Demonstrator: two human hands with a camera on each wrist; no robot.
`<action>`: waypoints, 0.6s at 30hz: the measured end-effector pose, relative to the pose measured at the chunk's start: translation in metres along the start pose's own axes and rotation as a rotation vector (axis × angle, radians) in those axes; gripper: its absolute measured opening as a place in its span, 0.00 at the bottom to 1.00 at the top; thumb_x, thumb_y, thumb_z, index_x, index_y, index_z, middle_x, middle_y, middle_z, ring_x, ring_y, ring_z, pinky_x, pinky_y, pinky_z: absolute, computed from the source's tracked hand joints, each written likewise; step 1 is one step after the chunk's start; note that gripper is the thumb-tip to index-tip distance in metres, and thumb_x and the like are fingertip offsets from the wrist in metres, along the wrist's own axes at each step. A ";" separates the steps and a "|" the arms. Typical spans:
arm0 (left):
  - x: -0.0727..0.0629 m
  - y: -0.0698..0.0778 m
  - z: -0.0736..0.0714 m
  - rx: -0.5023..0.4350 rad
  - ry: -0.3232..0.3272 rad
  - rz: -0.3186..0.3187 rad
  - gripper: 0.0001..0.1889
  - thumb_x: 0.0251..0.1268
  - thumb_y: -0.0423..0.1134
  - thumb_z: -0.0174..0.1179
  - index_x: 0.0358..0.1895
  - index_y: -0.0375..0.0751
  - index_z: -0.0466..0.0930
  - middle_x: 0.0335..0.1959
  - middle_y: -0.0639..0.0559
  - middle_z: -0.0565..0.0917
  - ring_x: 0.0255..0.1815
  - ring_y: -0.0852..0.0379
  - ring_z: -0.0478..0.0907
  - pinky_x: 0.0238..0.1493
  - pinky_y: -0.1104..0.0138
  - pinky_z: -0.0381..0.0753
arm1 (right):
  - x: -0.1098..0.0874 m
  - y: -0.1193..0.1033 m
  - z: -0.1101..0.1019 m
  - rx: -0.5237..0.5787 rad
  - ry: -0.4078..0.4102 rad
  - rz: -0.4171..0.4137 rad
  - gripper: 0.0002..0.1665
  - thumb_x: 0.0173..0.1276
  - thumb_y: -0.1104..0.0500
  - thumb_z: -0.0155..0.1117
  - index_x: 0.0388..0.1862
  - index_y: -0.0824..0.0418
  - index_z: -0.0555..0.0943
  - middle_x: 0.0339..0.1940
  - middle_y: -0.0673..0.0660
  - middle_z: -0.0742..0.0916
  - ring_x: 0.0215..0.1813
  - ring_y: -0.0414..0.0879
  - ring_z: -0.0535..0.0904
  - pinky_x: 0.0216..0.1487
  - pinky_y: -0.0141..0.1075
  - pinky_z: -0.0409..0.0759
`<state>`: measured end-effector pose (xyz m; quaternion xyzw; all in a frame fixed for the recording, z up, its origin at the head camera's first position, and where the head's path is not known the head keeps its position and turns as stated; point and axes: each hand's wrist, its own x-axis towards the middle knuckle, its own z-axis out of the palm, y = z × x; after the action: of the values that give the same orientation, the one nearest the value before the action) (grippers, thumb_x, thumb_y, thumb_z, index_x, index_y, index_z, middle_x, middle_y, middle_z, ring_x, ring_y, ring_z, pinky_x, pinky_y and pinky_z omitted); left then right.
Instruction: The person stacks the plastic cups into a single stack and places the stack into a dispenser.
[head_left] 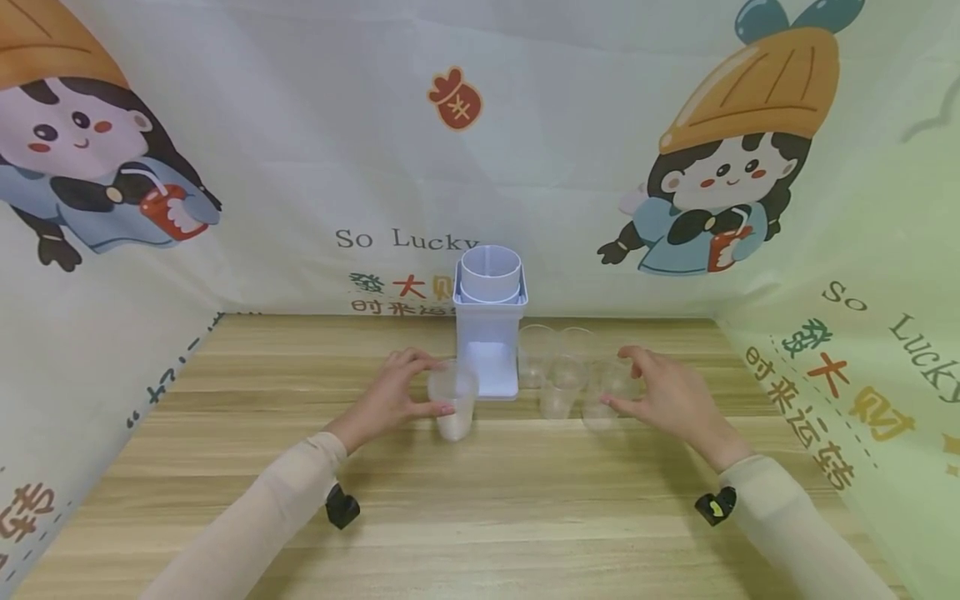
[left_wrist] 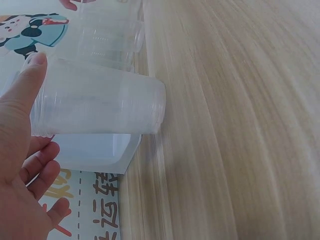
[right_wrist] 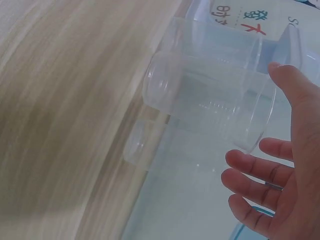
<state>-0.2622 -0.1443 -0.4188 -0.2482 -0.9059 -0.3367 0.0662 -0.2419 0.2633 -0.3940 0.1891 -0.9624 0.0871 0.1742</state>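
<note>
My left hand (head_left: 386,396) grips a stack of clear plastic cups (head_left: 453,417) by its upper part, thumb and fingers on either side. The nested cups (left_wrist: 105,100) look cloudy, with several rim lines close together, and stand upright on the table just left of the white dispenser. On the other side, my right hand (head_left: 671,404) holds a single clear plastic cup (right_wrist: 210,100) near its rim between thumb and index finger. The other fingers of that hand spread loosely below. Beside it stand several more clear cups (head_left: 557,400).
A white dispenser (head_left: 487,321) with a round tube on top and an open front tray stands mid-table against the back. The wood-grain table (head_left: 480,517) meets a printed cloth backdrop (head_left: 300,167) at the back and sides.
</note>
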 end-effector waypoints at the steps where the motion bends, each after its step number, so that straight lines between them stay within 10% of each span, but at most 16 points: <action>1: 0.000 0.000 0.000 0.000 0.000 -0.002 0.36 0.46 0.51 0.77 0.60 0.40 0.79 0.58 0.44 0.77 0.61 0.45 0.69 0.65 0.47 0.73 | 0.000 0.000 -0.002 0.000 0.001 0.001 0.44 0.54 0.33 0.72 0.59 0.60 0.75 0.35 0.57 0.87 0.27 0.45 0.77 0.22 0.34 0.70; 18: -0.001 0.001 -0.001 0.003 0.004 0.009 0.35 0.46 0.50 0.77 0.60 0.39 0.79 0.58 0.44 0.77 0.61 0.44 0.69 0.63 0.47 0.73 | -0.006 -0.006 -0.022 -0.009 -0.008 -0.062 0.38 0.56 0.35 0.71 0.55 0.59 0.77 0.42 0.57 0.88 0.36 0.51 0.82 0.33 0.43 0.80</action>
<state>-0.2608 -0.1446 -0.4173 -0.2517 -0.9050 -0.3357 0.0698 -0.2274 0.2646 -0.3748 0.2182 -0.9573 0.0765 0.1737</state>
